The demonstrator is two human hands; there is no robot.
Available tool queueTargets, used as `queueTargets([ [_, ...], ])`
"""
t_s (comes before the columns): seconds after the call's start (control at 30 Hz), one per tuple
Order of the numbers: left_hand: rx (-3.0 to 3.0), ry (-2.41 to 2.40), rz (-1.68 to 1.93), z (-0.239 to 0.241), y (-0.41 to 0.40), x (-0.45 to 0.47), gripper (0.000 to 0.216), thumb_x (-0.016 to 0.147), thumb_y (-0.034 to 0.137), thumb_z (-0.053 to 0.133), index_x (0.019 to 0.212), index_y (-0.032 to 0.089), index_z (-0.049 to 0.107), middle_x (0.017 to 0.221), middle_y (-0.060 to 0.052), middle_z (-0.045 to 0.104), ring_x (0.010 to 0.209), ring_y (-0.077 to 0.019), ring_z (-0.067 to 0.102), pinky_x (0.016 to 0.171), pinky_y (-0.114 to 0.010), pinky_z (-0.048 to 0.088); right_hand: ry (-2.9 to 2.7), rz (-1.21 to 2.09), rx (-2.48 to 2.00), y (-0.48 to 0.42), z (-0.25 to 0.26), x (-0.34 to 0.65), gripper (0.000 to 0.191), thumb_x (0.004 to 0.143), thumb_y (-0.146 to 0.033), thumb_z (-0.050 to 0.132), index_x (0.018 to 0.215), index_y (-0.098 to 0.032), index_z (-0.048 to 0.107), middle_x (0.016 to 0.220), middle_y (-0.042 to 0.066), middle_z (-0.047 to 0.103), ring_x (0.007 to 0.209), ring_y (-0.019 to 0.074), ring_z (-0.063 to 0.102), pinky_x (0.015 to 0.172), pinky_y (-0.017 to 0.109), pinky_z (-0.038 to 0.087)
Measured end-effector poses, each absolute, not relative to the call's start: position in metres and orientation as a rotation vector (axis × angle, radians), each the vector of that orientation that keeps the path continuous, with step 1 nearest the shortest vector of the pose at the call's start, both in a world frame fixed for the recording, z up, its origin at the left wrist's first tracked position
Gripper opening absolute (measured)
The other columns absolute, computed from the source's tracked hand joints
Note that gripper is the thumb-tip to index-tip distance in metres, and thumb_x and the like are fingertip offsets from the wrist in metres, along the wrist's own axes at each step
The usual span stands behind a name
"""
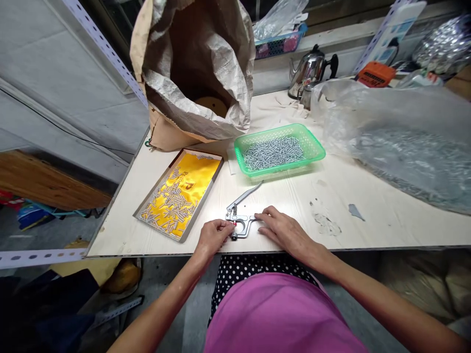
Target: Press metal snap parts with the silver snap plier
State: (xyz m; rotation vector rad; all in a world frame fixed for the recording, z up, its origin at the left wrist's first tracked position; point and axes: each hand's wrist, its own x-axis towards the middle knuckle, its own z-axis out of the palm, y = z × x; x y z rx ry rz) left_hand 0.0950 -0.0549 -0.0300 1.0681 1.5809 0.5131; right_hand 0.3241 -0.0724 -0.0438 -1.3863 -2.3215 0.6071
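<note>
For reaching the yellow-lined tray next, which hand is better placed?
The left hand, probably: it is nearer the tray. The right hand, farther off, would likely have to reach past the left hand and tool.

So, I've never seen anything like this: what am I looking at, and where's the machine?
There's no machine here: these are a person's own bare hands, seen by a camera worn on the head, looking forward and down. There is just this one view. On the table lies a metal hand tool with a spring. The left hand has its fingertips pinched at the tool, by a small red part; anything held there is too small to tell. The right hand touches the tool's other side, fingers spread. Around them are a shallow tray and a green basket, both holding small silvery pieces. Behind stand a paper sack and a kettle.
</note>
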Motion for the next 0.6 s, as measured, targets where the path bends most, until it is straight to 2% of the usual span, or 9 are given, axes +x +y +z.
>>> queueTargets([
  [0.3,1.099,1.627,0.371,-0.029,-0.049,0.099,0.027,0.071,0.040,0.067,0.073,0.013,0.062,0.045,0.007,0.047,0.038,-0.0070,0.037,0.039,-0.020,0.028,-2.501,0.384,-1.697,-0.070,-0.040,0.316,0.032,0.093,-0.006,0.040,0.117,-0.019,0.058,0.105,0.009,0.059,0.080,0.0168,0.061,0.064,0.027,0.044],
  [0.47,1.200,1.639,0.266,-0.031,-0.047,0.096,0.028,0.073,0.041,0.063,0.075,0.013,0.064,0.045,0.007,0.046,0.038,-0.0083,0.038,0.039,-0.021,0.030,-2.576,0.399,-1.777,-0.066,-0.034,0.315,0.031,0.093,-0.006,0.038,0.113,-0.019,0.058,0.110,0.009,0.057,0.082,0.0169,0.060,0.063,0.027,0.041],
  [0.6,1.300,1.631,0.175,-0.030,-0.045,0.096,0.026,0.074,0.040,0.061,0.068,0.015,0.064,0.042,0.007,0.044,0.038,-0.0081,0.038,0.040,-0.021,0.028,-2.609,0.482,-1.802,-0.065,-0.026,0.313,0.031,0.092,-0.004,0.036,0.111,-0.018,0.056,0.112,0.010,0.056,0.085,0.0175,0.061,0.063,0.028,0.041],
])
